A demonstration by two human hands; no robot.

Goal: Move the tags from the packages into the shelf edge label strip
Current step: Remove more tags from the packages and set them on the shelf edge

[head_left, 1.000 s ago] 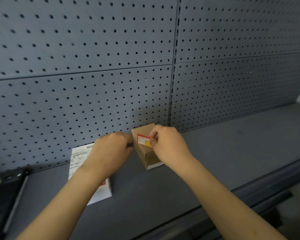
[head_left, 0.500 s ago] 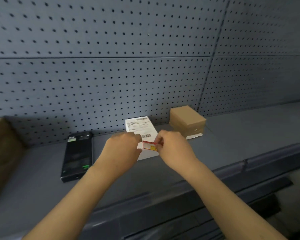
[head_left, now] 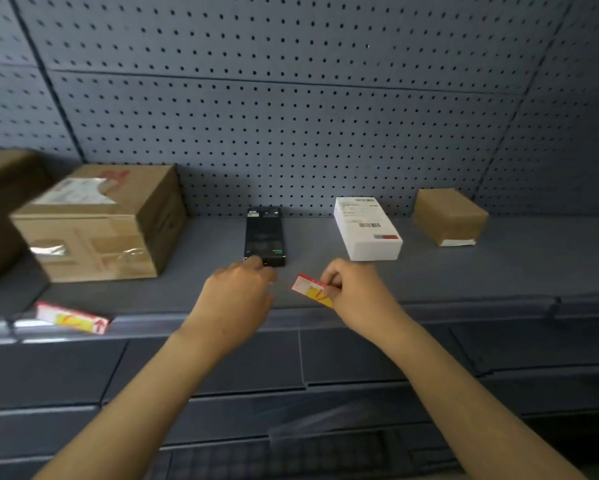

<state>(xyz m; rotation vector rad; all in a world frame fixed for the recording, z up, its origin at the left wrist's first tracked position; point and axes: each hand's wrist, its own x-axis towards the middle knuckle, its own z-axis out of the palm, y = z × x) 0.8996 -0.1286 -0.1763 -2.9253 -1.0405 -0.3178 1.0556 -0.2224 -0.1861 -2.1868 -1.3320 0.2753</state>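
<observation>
Right hand pinches one red-and-yellow tag between thumb and fingers, above the shelf front edge. Left hand holds nothing, fingers loosely curled, just left of that tag. A second tag sits in the label strip, far left. Boxes on shelf: three brown, one white, one black.

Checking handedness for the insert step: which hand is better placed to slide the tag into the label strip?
Probably the right hand: it pinches the tag just above the label strip; the left hand holds nothing.
</observation>
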